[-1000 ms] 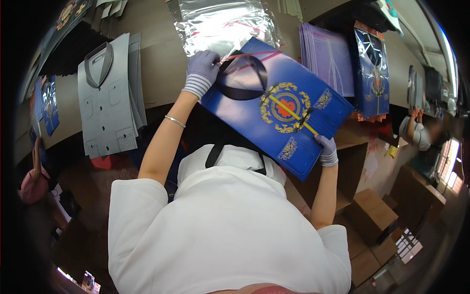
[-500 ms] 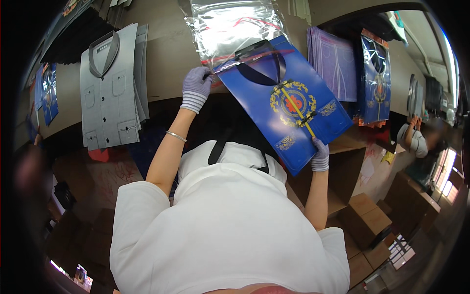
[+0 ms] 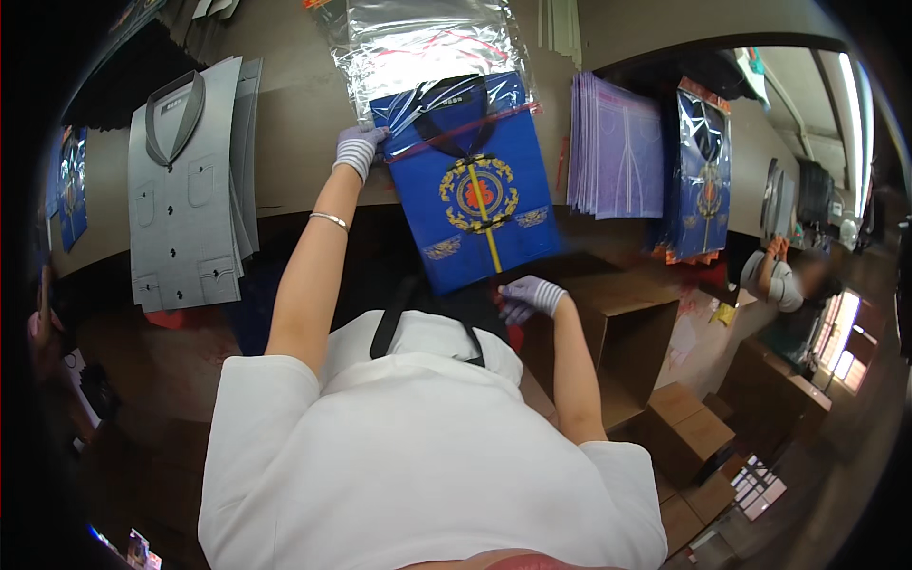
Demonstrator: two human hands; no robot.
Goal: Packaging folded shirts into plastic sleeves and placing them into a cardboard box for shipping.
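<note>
- The left hand (image 3: 359,149) pinches the mouth of the clear bag (image 3: 423,43), fingers closed on the film at the blue card's (image 3: 475,190) top-left corner.
- The right hand (image 3: 532,296) grips the card's bottom edge, fingers curled shut on it.
- The card lies on the worktop (image 3: 285,142) toward its near edge, top end already inside the bag (red strip across it).
- Best done by holding the mouth wide and pushing the card straight, corners square.
- Grey cards (image 3: 185,185) lie left.

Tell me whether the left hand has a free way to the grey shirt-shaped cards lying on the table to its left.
Probably yes. The left hand now grips the clear bag's mouth beside the blue card; bare table lies between it and the grey cards, though it must let go first.
</note>
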